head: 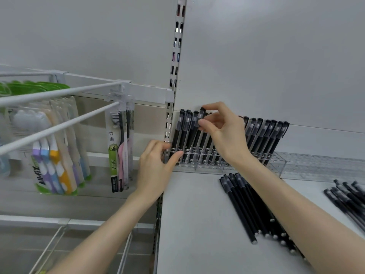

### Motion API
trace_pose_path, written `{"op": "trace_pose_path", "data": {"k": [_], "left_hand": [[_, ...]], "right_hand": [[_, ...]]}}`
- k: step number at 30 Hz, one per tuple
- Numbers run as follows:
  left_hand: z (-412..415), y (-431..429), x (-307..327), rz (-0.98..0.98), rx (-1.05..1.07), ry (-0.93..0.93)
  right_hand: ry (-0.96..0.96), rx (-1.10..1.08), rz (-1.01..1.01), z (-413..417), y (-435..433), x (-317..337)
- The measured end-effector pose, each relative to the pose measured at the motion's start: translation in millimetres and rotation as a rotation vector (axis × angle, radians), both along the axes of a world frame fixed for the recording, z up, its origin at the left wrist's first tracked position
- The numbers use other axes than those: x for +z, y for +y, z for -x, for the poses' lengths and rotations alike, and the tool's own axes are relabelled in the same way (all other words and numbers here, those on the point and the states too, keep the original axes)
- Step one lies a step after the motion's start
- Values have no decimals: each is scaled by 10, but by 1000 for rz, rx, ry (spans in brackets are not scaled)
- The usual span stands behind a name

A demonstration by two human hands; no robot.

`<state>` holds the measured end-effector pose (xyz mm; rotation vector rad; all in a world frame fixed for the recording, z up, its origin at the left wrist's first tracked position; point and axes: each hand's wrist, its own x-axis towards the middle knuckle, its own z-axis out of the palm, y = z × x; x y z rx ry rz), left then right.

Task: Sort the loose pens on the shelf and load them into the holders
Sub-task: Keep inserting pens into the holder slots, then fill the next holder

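Nearest me, loose pens [254,206] lie on the shelf [197,214] right under my right forearm; a careless drag could roll them off the edge. My left hand [158,165] grips the clear holder [199,165] at its left end, steadying it. Farther back, my right hand [219,127] pinches one pen [200,117] by its cap above the packed row. If I miss the slot, I may knock neighbours askew or pull the cap loose.

Both of the person's forearms [110,224] show bare along their whole visible length — slender and smooth, narrowing to slim wrists — and the left hand [156,165] and right hand [223,131] are likewise bare, with long, thin fingers [213,106] and short nails.
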<state>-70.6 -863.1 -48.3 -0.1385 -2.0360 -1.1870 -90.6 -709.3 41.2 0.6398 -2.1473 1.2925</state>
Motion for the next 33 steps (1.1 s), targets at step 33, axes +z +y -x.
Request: {"op": "trace_pose_path", "data": {"k": [33], "left_hand": [[-294, -7, 281, 335, 119, -138]], "right_hand": [[27, -158, -295, -198, 23, 62]]}}
